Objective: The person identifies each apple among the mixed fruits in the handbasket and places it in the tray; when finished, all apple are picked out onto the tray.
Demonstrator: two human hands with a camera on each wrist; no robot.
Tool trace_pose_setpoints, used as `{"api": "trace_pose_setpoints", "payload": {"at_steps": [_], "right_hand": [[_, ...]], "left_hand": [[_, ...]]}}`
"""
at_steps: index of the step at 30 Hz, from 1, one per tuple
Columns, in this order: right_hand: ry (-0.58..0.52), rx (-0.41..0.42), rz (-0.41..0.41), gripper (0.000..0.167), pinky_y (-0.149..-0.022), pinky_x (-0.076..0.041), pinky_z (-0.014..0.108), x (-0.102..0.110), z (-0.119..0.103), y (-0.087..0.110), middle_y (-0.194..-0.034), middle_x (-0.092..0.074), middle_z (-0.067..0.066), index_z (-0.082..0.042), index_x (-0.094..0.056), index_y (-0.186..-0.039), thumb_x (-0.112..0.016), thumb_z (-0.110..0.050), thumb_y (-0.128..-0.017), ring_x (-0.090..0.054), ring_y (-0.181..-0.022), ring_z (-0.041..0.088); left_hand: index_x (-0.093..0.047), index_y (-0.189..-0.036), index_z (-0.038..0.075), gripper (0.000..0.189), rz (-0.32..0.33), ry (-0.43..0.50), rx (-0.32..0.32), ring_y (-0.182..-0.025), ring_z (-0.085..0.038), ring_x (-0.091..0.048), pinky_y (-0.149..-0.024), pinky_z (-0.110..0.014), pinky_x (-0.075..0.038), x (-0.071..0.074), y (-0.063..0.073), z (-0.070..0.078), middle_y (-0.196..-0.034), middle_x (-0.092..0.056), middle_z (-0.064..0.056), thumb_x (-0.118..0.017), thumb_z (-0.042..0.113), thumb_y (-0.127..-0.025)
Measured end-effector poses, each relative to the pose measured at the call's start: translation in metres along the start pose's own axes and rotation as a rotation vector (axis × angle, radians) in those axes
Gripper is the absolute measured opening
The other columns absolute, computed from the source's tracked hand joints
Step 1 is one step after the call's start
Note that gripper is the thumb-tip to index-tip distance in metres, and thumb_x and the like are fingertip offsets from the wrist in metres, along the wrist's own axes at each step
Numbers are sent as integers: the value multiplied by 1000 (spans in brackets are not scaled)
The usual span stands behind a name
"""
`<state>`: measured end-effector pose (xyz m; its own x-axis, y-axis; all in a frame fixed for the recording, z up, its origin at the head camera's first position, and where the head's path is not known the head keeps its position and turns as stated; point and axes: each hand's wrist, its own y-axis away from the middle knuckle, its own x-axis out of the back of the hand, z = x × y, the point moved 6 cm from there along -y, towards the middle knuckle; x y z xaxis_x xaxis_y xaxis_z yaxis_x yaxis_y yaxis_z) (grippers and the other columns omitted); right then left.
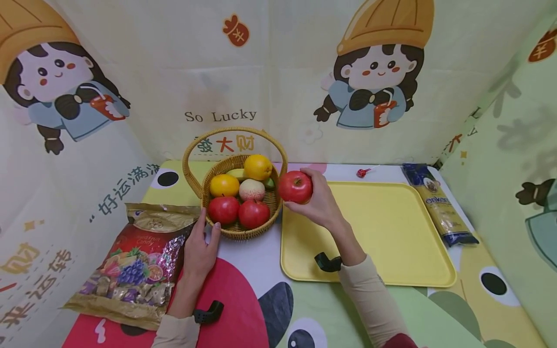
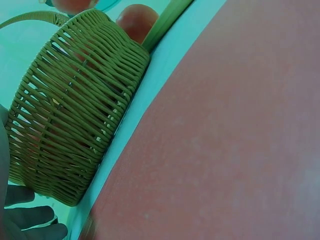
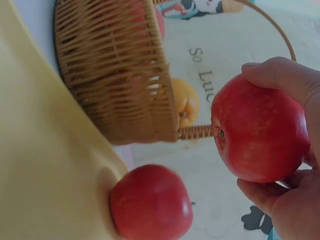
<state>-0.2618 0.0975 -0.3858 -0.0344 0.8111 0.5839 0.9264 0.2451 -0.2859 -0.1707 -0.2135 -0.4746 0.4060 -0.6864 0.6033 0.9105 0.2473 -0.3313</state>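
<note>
My right hand (image 1: 317, 198) holds a red apple (image 1: 296, 187) between thumb and fingers, just right of the basket and over the tray's back left corner. In the right wrist view, a second red apple (image 3: 151, 202) sits on the yellow tray (image 1: 370, 232); the head view hides it. The wicker basket (image 1: 243, 234) holds two red apples (image 1: 254, 213), two orange-yellow fruits (image 1: 258, 167), a pale speckled round fruit (image 1: 252, 190) and partly covered yellow and green fruit. At its front left side, my left hand (image 1: 201, 249) rests with fingers extended against the wicker.
A large bag of fruit candy (image 1: 139, 270) lies left of the basket, beside my left forearm. Along the tray's right edge is a blue and gold packet (image 1: 439, 205). A red lollipop (image 1: 362, 172) lies behind the tray. Patterned cloth walls (image 1: 296, 96) enclose the table.
</note>
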Motion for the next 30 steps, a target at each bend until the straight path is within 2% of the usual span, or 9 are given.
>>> {"api": "trace_pose_setpoints", "payload": {"at_steps": [9,18,30], "right_hand": [[-16,-31,52,89,-96,-56,52,10,16,-2,-138,-50,10,-13,-39,-144,-89,-26,-71,-50,-126,28],[-15,-129,92,94,-97,-54,55,24,33,-2,-145,-46,10,-12,-36,-148,-89,-28,-72,-45,-133,28],[-30,-186,151,99,-98,-54,58,42,57,-3,-148,-40,13,-13,-29,-152,-87,-20,-72,-40,-138,32]], "left_hand": [[-34,-157,11,65,-7,-9,11,-135,-39,-52,-102,-58,-49,0,0,0,-154,-46,-20,-55,37,-102],[-33,-158,11,65,-17,-13,15,-136,-39,-51,-103,-58,-49,0,0,-1,-155,-44,-19,-54,37,-102],[-35,-157,12,64,1,-6,7,-133,-38,-54,-100,-57,-51,0,0,0,-153,-47,-19,-56,36,-101]]}}
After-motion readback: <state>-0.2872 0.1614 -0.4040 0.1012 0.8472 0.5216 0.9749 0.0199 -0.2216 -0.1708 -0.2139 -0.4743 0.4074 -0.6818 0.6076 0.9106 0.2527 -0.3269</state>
